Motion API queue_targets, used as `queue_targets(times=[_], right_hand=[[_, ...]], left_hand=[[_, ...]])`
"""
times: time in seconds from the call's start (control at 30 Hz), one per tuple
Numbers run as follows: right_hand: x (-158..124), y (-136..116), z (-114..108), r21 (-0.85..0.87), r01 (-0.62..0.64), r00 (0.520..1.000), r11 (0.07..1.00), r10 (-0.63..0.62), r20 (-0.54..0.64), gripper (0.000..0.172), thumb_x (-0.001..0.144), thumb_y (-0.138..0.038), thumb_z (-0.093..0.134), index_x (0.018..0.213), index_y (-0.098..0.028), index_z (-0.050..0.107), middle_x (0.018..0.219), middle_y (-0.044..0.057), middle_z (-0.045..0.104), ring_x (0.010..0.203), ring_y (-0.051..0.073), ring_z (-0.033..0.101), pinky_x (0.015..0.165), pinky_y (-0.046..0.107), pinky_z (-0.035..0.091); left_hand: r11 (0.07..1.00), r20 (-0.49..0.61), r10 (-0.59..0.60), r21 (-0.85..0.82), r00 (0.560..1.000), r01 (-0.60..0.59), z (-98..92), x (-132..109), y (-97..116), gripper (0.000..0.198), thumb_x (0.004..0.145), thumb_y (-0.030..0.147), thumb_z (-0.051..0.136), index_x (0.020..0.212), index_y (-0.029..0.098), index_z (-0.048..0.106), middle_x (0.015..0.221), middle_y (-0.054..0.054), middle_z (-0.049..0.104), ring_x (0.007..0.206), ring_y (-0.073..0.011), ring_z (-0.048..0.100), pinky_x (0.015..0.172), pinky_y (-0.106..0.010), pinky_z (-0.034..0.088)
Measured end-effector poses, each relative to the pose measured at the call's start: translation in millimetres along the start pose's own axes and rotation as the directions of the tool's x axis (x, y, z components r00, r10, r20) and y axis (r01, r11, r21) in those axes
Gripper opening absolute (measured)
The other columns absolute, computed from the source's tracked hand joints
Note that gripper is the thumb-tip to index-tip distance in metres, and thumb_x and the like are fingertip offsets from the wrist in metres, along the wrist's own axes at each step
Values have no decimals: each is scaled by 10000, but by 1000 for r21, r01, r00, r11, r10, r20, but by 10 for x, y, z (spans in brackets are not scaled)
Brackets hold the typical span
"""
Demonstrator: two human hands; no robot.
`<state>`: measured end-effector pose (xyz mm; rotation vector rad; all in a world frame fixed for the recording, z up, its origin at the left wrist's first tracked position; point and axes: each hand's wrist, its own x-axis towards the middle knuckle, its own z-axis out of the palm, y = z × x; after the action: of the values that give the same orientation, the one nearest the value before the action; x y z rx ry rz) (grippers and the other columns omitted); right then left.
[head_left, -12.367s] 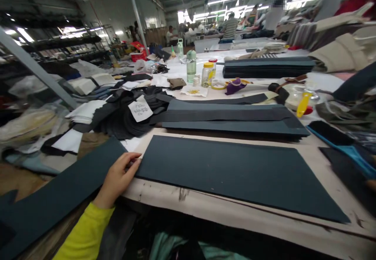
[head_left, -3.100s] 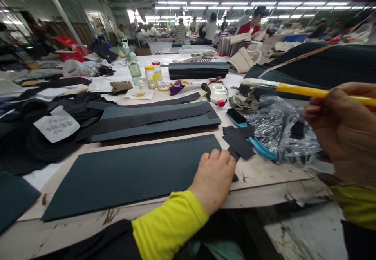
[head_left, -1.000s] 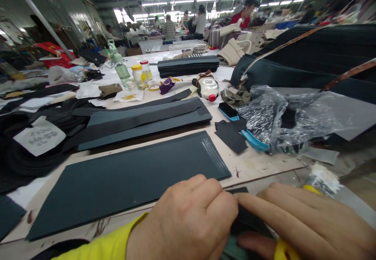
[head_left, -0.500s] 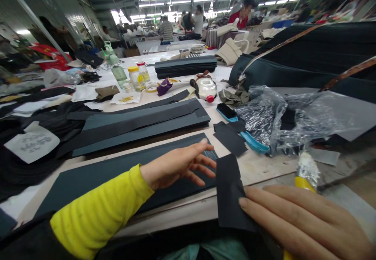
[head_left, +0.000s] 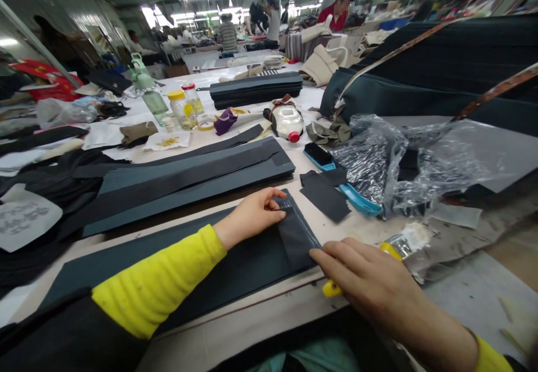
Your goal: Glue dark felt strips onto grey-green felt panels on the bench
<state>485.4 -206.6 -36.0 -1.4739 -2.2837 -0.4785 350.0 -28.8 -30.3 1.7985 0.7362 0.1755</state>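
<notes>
A small black rectangular piece of sheet material (head_left: 296,244) lies on the right end of a long dark green panel (head_left: 176,265). A shiny wet-looking strip runs along the panel's end beside it. My left hand (head_left: 255,215), in a yellow sleeve, pinches the piece's far corner. At the near right corner, the fingertips of my right hand (head_left: 374,282) are closed at its edge. That same hand also keeps a flat paintbrush (head_left: 393,250) with a yellow handle tucked under the fingers, its whitish, caked bristles pointing right.
Behind the panel lies a stack of dark strips (head_left: 197,176). Loose black pieces (head_left: 325,195), a blue-handled brush (head_left: 363,201) and crumpled clear plastic (head_left: 370,159) lie to the right. Farther back are a red-capped plastic bottle (head_left: 288,121), jars (head_left: 182,110) and people.
The black piece has moved from my right hand's side onto the panel's end. My left hand has closed on its far corner. My right hand has moved left with the paintbrush.
</notes>
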Motion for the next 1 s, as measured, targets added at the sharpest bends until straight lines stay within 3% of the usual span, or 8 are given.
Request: queue_targets(times=[0.23,0.47,0.87,1.0], right_hand=[[22,104,154,-89,-69,994,994,75,74,341,856,-22,278,987,-91,585,875,100,544,746,218,491,552,317,370],[-10,149,266,-99,-116,986,988,127,113,315,842,-20,323,982,-117,587,873,84,533,754,200,472,579,303,348],[-22,217,303,-80,-153,980,985,162,117,316,833,-5,336,962,-135,594,857,67,515,730,182,439,611,298,323],[0,218,264,-92,-120,983,989,131,130,327,853,-14,314,967,-127,599,855,71,517,725,178,455,600,292,335]], left_hand=[[965,-132,155,234,979,-121,0,204,-63,338,740,171,558,1076,151,534,702,42,488,647,-104,468,613,-230,371],[934,-169,191,333,967,-126,39,270,-153,332,746,173,555,1078,197,539,718,43,520,649,-107,491,613,-233,376],[925,-192,192,363,962,-112,45,294,-176,332,759,164,560,1086,208,528,732,40,543,663,-112,518,615,-233,402],[827,-173,289,541,942,-154,59,240,-141,356,771,145,566,1114,206,496,834,10,560,775,-141,542,690,-259,442]])
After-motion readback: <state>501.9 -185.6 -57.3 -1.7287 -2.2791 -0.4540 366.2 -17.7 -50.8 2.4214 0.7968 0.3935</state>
